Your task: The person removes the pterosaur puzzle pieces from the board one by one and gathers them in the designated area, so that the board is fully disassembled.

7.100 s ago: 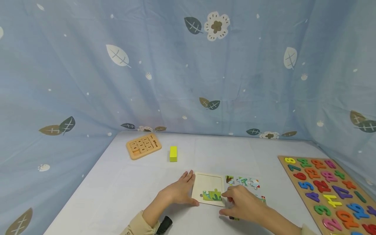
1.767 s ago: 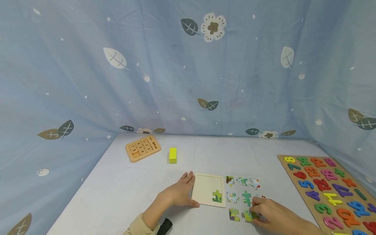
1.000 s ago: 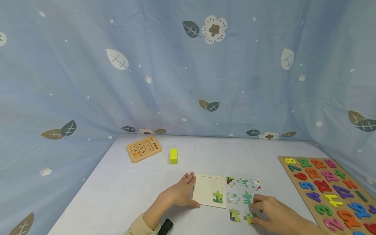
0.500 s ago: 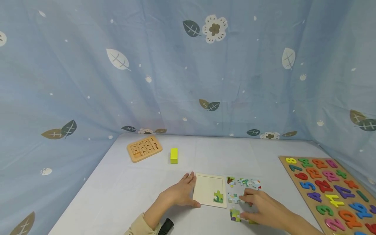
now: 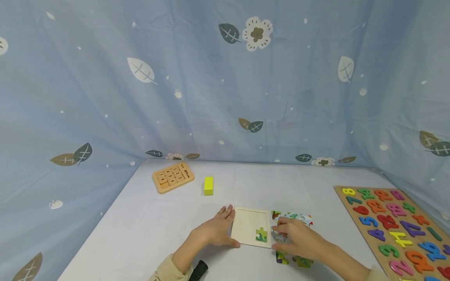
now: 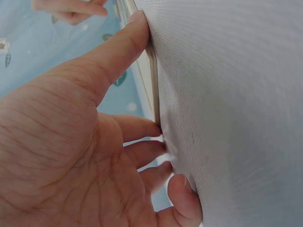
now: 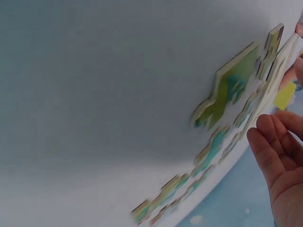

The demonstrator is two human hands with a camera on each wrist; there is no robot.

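A pale wooden puzzle tray (image 5: 249, 222) lies on the table, with one green jigsaw piece (image 5: 261, 235) in its lower right corner. My left hand (image 5: 214, 230) rests against the tray's left edge, thumb at the lower corner and fingers extended. The left wrist view shows the thumb and index fingertips touching the tray's side (image 6: 155, 90). Just right of the tray, my right hand (image 5: 299, 238) is over the loose jigsaw pieces and partly hides them. In the right wrist view its fingers (image 7: 270, 146) bend loosely with nothing visible in them, and a green piece (image 7: 232, 85) lies nearby.
A wooden number slide puzzle (image 5: 173, 177) and a yellow block (image 5: 209, 185) lie farther back. At the right is a board of colourful numbers (image 5: 393, 226). A blue patterned curtain (image 5: 197, 86) stands behind and beside the white table.
Seven seconds ago a second piece lay in the tray beside the green one. My right hand has since moved left from the lower right loose pieces to the tray's edge. My left hand stays put.
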